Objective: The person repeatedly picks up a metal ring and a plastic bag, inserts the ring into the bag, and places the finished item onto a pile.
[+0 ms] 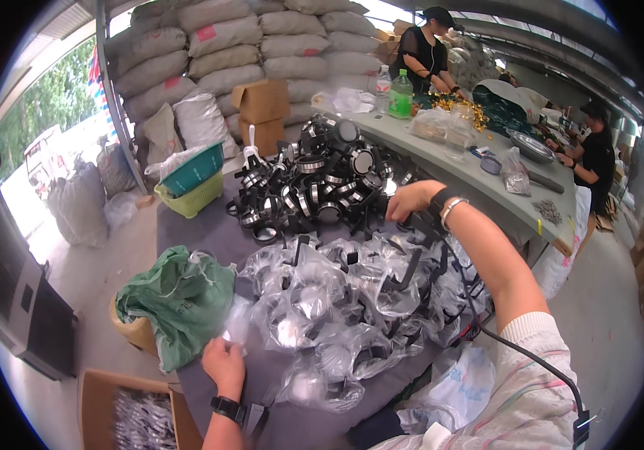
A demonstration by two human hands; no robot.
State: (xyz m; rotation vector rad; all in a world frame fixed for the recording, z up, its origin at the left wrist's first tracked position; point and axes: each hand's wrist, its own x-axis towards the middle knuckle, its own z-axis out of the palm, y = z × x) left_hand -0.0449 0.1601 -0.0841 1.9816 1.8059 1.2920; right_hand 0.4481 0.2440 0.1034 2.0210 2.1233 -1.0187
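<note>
My left hand (224, 365) is closed on the edge of a clear plastic bag (239, 319), beside a green woven sack (179, 300) at the table's left. My right hand (414, 199) is stretched out to the right edge of a heap of black round parts with silver rims (322, 180). Its fingers are curled down and together at the heap; what they grip, if anything, is hidden. Between my arms and the heap lie many similar black pieces in clear plastic bags (337, 300), spread over the dark cloth-covered table (194, 225).
Teal and lime baskets (191, 180) stand at the table's far left corner. A cardboard box (97, 405) of bagged pieces is at the lower left. A black cable (517, 346) runs along my right arm. Two people (423, 56) work behind a long grey table (479, 176) with bottles.
</note>
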